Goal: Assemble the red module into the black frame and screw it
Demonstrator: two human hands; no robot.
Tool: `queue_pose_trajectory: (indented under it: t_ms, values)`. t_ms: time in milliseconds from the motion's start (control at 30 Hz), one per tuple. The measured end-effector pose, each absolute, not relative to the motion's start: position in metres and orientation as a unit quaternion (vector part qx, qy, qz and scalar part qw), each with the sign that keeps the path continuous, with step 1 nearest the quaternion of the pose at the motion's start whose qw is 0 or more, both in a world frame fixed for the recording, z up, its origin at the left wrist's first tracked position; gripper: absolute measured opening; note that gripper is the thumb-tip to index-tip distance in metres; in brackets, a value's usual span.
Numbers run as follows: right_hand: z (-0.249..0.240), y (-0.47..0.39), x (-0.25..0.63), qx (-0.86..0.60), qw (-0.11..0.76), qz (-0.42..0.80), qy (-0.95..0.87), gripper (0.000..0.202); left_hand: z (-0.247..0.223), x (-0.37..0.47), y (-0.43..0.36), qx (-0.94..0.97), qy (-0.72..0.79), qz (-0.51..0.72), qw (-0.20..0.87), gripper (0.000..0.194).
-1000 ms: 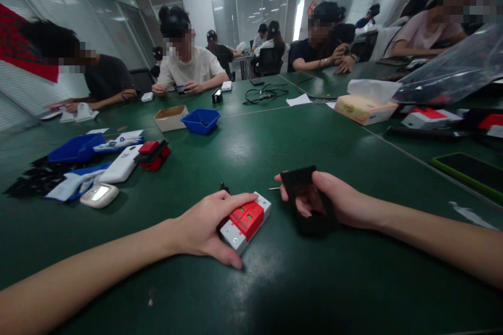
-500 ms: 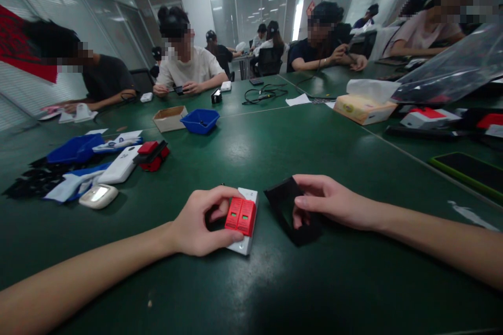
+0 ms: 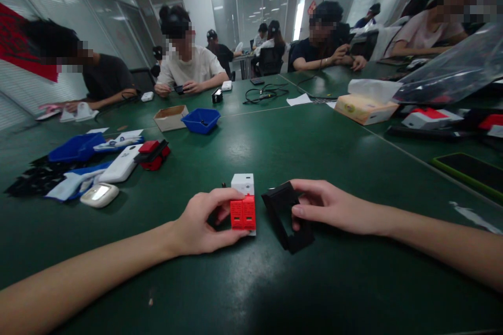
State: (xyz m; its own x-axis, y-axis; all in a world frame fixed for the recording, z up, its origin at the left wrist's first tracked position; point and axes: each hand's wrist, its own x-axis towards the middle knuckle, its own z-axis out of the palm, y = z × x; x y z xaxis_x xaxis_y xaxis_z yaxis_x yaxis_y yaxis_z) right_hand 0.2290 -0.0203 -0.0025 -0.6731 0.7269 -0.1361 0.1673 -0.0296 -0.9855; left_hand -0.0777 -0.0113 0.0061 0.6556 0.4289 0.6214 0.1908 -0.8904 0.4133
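Note:
My left hand grips a red and white module between thumb and fingers, near the middle of the green table. The module's red double face is turned toward me, and its white end stands up behind. Just to the right, my right hand holds a black rectangular frame by its right side. The frame is tilted, with an opening through its middle. A small gap separates the frame from the module.
On the left lie a blue tray, gloves, a white case, a white oval device and a red-black block. Further back are a blue bin and cardboard box; right, a tissue pack. People sit around.
The module in my left hand has tipped, so its white end stands higher and its red face looks toward me. The black frame has tilted and moved slightly left.

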Motion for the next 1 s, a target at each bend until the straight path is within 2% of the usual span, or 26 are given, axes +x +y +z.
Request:
queue_pose_trajectory:
  t_ms: [267, 567, 767, 1000]
  values:
    - [0.000, -0.022, 0.228, -0.331, 0.220, 0.634, -0.663, 0.044, 0.005, -0.081, -0.008, 0.902, 0.177, 0.355, 0.172, 0.051]
    - [0.004, -0.022, 0.228, -0.322, 0.210, 0.632, -0.673, 0.039, 0.010, -0.077, -0.011, 0.902, 0.159, 0.377, 0.134, 0.046]
    - [0.008, -0.023, 0.226, -0.315, 0.196, 0.626, -0.685, 0.035, 0.008, -0.080, -0.012, 0.892, 0.192, 0.371, 0.174, 0.051]
    - [0.001, -0.023, 0.226, -0.300, 0.246, 0.680, -0.622, 0.055, 0.007, -0.081, -0.011, 0.884, 0.200, 0.358, 0.225, 0.054]
